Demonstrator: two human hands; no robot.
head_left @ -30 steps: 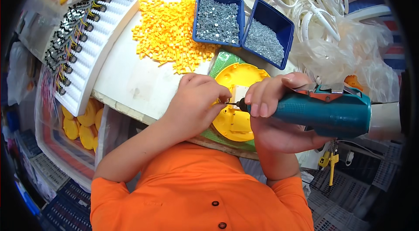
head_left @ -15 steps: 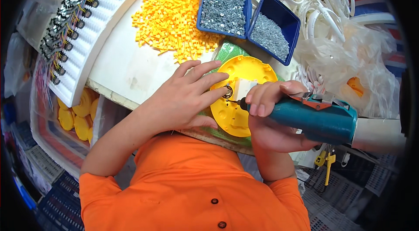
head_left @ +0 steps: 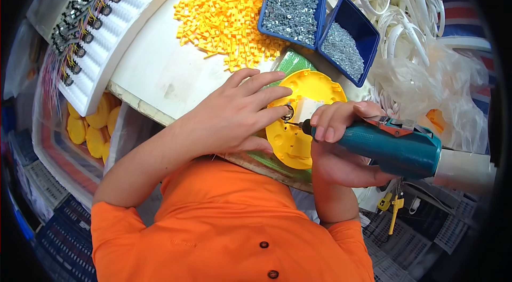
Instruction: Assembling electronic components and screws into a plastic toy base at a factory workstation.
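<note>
A round yellow plastic housing [head_left: 294,150] lies on a green pad [head_left: 295,62] near the table's front edge. A white block [head_left: 307,107] and a small round dark part [head_left: 288,112] sit inside it. My left hand [head_left: 230,110] rests over the housing's left side, fingers spread, the index fingertip at the round part. My right hand [head_left: 341,146] is wrapped around a teal electric screwdriver [head_left: 392,147], held almost level. Its thin bit points left and reaches the housing just below the round part; the screw under it is too small to make out.
Beyond lies a heap of small yellow plastic pieces [head_left: 229,15]. Two blue bins of small metal parts [head_left: 290,13] and screws [head_left: 343,50] stand behind the housing. A white foam tray [head_left: 120,31] holds wired parts. White bands [head_left: 400,15] and plastic bags [head_left: 453,85] crowd the right.
The whole view has shifted slightly, so the table's things sit further right in the picture. Both hands, the screwdriver and the housing keep nearly the same positions relative to each other.
</note>
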